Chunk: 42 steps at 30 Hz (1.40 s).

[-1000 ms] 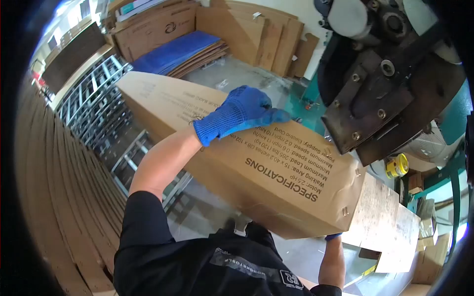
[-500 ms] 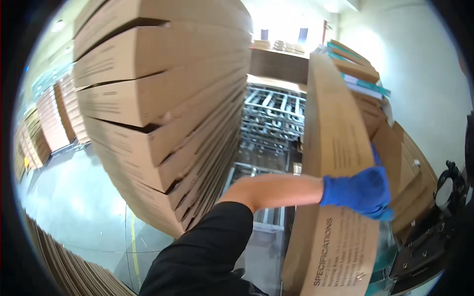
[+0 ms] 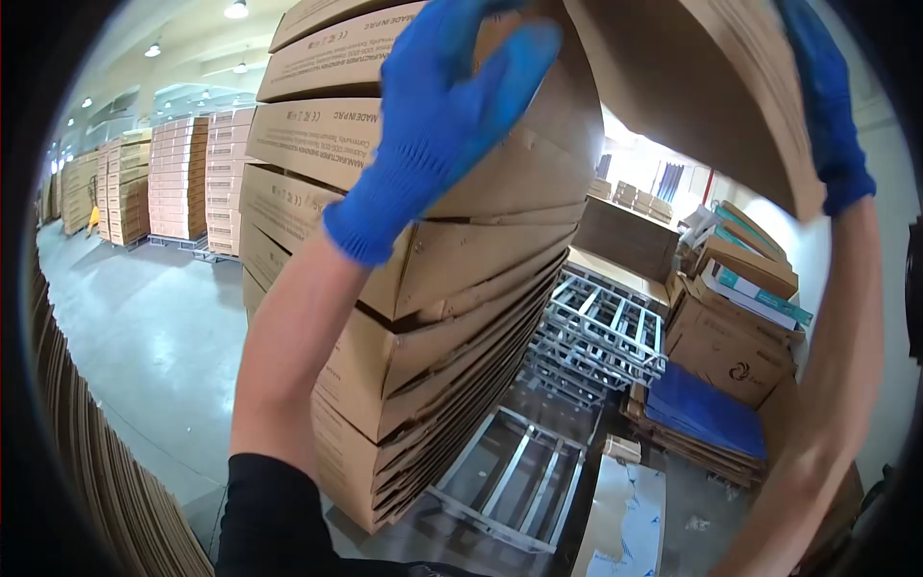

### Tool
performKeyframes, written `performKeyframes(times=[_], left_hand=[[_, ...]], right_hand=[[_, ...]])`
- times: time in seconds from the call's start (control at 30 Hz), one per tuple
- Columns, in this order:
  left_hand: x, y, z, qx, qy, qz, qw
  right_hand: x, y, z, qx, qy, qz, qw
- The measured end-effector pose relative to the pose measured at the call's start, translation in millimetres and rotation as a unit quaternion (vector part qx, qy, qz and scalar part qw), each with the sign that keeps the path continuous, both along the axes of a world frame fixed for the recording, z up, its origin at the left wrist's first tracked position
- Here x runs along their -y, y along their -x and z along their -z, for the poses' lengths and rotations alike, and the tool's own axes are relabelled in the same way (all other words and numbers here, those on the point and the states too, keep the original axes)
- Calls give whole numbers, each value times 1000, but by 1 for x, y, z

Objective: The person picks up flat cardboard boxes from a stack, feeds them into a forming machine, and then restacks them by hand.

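A cardboard box is raised at the upper right, its near face dark and its edge slightly blurred. My right hand, in a blue glove, grips this box along its right side. My left hand, also gloved in blue, is up in front of a tall stack of cardboard boxes. Its thumb and fingers are spread, though the fingertips run out of view at the top; nothing shows between them.
Metal frames lie beyond the stack, with another frame on the floor nearer. Piled boxes and a blue sheet are at right. Flat cardboard lines the lower left. More stacks stand far left.
Both hands are now raised at the top of the view. The long box has gone from upright at right to tilted overhead. The view has shifted, showing more floor and frames.
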State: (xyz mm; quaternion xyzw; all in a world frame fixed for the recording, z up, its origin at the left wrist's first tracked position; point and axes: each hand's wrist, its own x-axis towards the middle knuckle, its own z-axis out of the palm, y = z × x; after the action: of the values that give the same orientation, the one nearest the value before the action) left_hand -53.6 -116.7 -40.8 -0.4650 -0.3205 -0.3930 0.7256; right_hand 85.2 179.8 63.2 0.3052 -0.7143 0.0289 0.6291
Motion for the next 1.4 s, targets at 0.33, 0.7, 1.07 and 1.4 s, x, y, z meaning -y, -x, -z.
performKeyframes(times=[0.33,0.7,1.07,1.4], left_hand=[[12,46,51,52,132,-266,953],[-13,108,21,215,-24,-401,890],[-4,109,27,204,23,-350,914],[1,114,27,201,37,-332,921]], right_hand=[[-106,211,300,362,131,-9,923],[-211,265,269,235,117,-23,965],[-53,259,-69,-242,114,-99,958],[18,304,-149,219,17,-419,881]])
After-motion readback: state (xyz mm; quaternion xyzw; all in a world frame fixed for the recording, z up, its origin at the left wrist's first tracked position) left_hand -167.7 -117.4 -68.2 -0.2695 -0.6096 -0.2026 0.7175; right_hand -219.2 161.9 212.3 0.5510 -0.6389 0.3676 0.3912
